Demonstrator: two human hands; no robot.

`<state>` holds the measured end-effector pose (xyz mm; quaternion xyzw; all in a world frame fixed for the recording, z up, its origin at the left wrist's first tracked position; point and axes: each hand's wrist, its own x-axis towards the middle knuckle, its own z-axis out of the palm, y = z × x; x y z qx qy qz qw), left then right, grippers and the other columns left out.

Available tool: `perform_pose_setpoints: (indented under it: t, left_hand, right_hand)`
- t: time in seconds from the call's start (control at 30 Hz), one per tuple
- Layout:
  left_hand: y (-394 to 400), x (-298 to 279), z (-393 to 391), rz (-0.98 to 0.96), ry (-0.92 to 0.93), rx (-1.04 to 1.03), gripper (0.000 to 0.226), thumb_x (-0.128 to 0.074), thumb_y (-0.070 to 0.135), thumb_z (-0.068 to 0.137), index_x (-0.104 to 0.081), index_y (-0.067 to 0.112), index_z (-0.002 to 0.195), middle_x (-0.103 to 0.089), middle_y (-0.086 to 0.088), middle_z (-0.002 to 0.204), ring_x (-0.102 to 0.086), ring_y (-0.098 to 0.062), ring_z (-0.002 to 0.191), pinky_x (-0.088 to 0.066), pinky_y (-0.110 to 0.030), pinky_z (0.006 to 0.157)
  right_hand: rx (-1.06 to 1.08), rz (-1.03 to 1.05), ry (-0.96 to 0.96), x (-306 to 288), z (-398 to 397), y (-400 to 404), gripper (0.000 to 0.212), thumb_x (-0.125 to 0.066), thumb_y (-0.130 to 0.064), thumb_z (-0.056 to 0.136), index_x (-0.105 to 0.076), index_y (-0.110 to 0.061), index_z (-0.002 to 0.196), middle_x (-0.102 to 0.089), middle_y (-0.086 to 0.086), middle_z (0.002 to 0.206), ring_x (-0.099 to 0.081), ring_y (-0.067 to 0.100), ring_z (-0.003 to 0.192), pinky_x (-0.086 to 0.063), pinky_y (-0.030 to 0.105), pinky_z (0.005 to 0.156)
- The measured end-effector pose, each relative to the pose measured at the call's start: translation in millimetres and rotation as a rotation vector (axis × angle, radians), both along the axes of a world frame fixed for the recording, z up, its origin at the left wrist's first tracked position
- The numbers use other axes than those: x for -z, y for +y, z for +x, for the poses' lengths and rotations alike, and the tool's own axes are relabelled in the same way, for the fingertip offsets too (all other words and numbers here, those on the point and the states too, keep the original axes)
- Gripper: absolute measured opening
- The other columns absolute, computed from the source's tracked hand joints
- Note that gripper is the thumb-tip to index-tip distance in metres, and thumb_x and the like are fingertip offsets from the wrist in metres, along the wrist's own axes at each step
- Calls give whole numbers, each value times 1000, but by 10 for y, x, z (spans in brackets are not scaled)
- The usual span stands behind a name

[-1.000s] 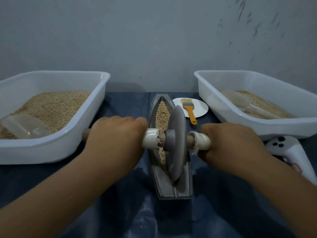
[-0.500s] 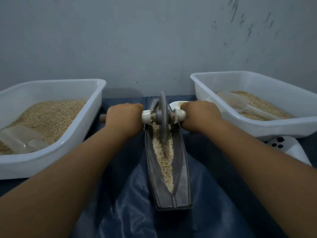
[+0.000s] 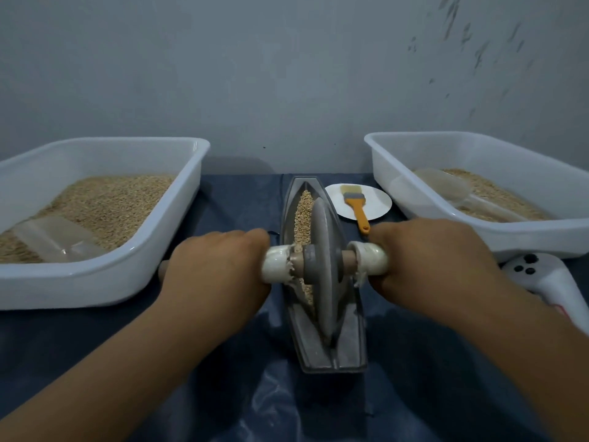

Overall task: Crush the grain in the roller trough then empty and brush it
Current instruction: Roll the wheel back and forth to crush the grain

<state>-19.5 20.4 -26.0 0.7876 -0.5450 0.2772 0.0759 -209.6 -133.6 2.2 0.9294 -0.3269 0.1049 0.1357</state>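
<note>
- The left hand [image 3: 220,266] and right hand [image 3: 427,256] each grip one end of the axle.
- The roller wheel [image 3: 323,269] came back from the far end to the near half of the trough [image 3: 350,330].
- Grain [image 3: 304,215] remains whole; crushing continues.

Both bare forearms reach forward from the near edge of the desk, angled inward toward its middle. The left hand [image 3: 220,266] lies knuckles up, fingers curled down over the left end of the axle handle [image 3: 277,263], thumb hidden beneath. The right hand [image 3: 430,256] mirrors it, knuckles up and fingers wrapped over the right end of the same handle. The two hands sit level with each other, well apart. Both wrists are fairly straight, in line with the forearms, and no sleeves show.
</note>
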Motion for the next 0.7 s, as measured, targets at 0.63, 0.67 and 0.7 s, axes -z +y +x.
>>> perform_pose_setpoints:
  t: [0.63, 0.67, 0.7]
  left_hand:
    - [-718, 32, 456, 77, 141, -77, 19, -61, 33, 81, -43, 28, 79, -38, 9, 61, -45, -17, 62, -32, -29, 58]
    - [-619, 35, 383, 71, 130, -73, 20, -60, 33, 82, -41, 29, 79, -37, 9, 61, -45, -16, 61, -31, -28, 56]
    - [-512, 40, 309, 67, 114, -72, 21, -60, 34, 82, -40, 29, 78, -37, 9, 61, -45, -15, 60, -30, -27, 55]
  right_hand:
    - [-47, -48, -130, 303, 680, -685, 10, -60, -28, 74, -54, -24, 81, -48, -6, 65, -53, 24, 67, -28, 27, 52]
    - [-47, -37, -110, 278, 605, -585, 12, -60, -30, 75, -52, -25, 82, -53, -5, 71, -52, 25, 67, -31, 28, 55]
    - [-40, -20, -84, 254, 518, -485, 14, -60, -32, 77, -48, -27, 80, -56, -4, 73, -49, 24, 66, -33, 28, 57]
